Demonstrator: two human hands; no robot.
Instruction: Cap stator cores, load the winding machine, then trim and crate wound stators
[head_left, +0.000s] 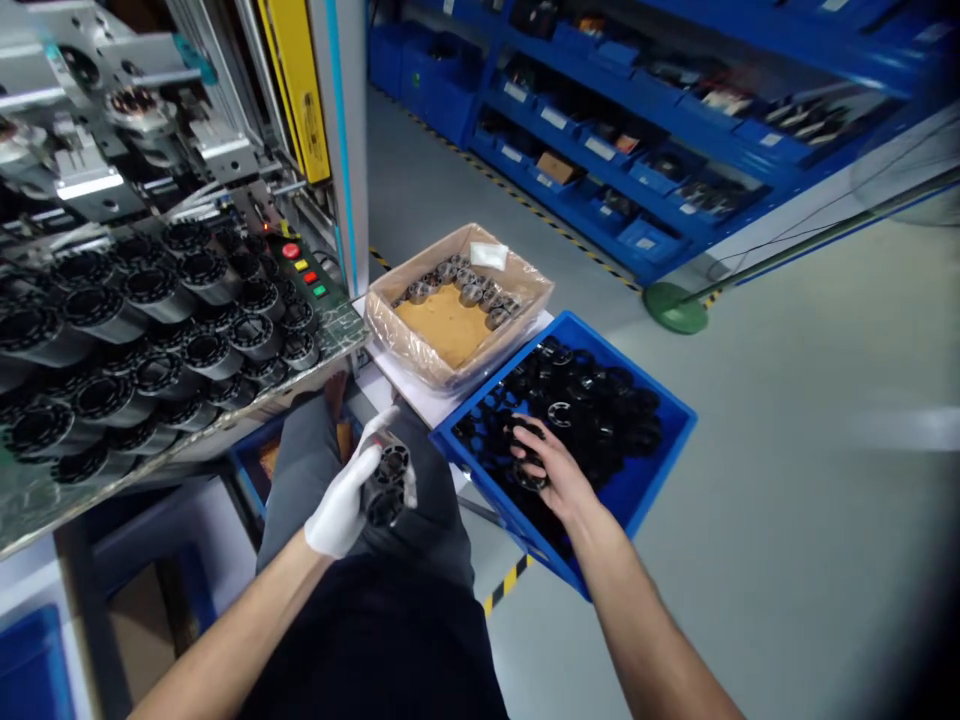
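In a white glove, my left hand (pixel 349 500) is wrapped round two slotted metal stator cores (pixel 394 463), held side by side above my lap with their ends facing up. My right hand (pixel 559 470) is bare and reaches into the blue bin (pixel 660 480) on my right. Its fingers curl around black plastic rings (pixel 531 478); how many they grip I cannot tell. Loose black plastic pieces (pixel 600 400) fill much of the bin beneath and beyond that hand.
A plastic-lined carton (pixel 386 335) with several metal cores stands ahead, next to the bin. Rows of stator cores (pixel 214 355) crowd the bench on the left, by a machine with coloured buttons (pixel 291 251). Blue shelving (pixel 480 100) and a green round-based stand (pixel 675 308) are farther back.
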